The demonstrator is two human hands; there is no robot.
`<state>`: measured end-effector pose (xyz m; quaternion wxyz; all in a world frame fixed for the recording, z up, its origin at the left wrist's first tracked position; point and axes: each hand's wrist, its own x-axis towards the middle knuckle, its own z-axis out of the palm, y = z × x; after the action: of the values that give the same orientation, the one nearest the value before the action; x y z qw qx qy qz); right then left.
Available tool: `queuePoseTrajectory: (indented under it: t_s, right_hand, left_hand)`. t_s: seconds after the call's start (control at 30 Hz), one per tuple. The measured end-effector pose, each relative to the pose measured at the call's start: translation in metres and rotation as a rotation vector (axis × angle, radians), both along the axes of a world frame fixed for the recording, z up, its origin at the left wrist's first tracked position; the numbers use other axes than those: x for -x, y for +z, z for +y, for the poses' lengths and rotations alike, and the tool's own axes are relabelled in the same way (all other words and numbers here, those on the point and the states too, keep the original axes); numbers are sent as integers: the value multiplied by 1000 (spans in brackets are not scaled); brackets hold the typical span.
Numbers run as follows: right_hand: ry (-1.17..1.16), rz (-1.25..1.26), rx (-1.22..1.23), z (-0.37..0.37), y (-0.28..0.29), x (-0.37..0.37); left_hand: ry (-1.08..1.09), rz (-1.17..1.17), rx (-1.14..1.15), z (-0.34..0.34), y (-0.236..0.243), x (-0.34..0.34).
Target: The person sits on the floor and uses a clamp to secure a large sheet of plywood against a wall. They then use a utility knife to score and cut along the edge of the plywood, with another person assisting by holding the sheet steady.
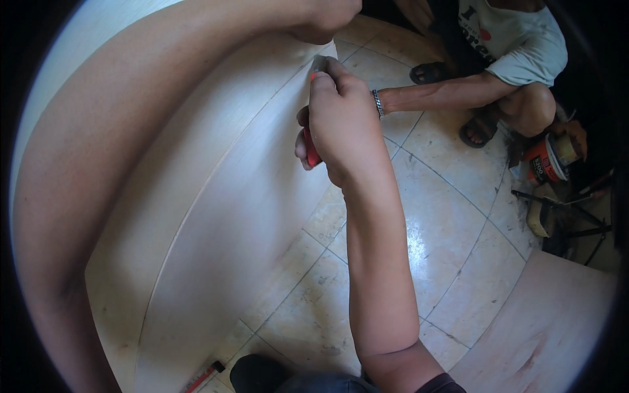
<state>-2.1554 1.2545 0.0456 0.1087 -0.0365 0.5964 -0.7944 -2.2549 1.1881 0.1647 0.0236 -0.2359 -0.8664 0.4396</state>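
My right hand (344, 118) is closed round a red-handled tool (312, 149), its thumb lying along the top. A flat grey metal end shows past the thumb, close to the far corner of a pale wood panel (242, 216). Across the panel's upper left stretches my left arm, bent at the elbow. My left hand (331, 16) is at the top edge of the picture, beside the panel's far end; its fingers are hidden. Behind my right hand, a co-worker's forearm (445, 93) with a chain bracelet (378, 105) reaches in from the right, its hand hidden.
The co-worker (517, 46) squats at the far right on the tiled floor (445, 177). A red and black bucket (547, 162) and dark metal legs (583, 216) stand near the right rim. A wooden board (537, 327) lies lower right, a red strip with a black end (208, 375) lower left.
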Motion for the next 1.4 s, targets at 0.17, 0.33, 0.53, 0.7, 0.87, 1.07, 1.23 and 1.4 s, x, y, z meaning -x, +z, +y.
queuePoseTrajectory:
  t_s: [0.17, 0.33, 0.53, 0.7, 0.87, 1.07, 1.23, 1.4]
  right_hand:
    - [7, 7, -64, -5, 3, -11]
    - [40, -37, -36, -5, 3, -19]
    - [53, -58, -20, -13, 5, -26]
    - [43, -66, 31, -15, 6, -36]
    - [56, -45, -68, -18, 5, -47]
    - [60, -36, -108, -22, 6, -53]
    - [40, -34, -75, -24, 8, -57]
    - [69, -36, -53, -30, 7, -70]
  left_hand:
    - [1, -32, 58, 0, 1, 2]
    - [-31, -29, 32, -1, 1, 1]
    - [-58, -21, 26, -9, -2, 5]
    - [-84, -29, 36, -7, 2, 2]
    - [-179, 3, 1, -13, 2, -6]
    - [-50, -53, 73, -4, 3, 0]
    - [-28, -57, 34, -1, 4, 0]
    - [-24, -39, 24, -6, 0, 2]
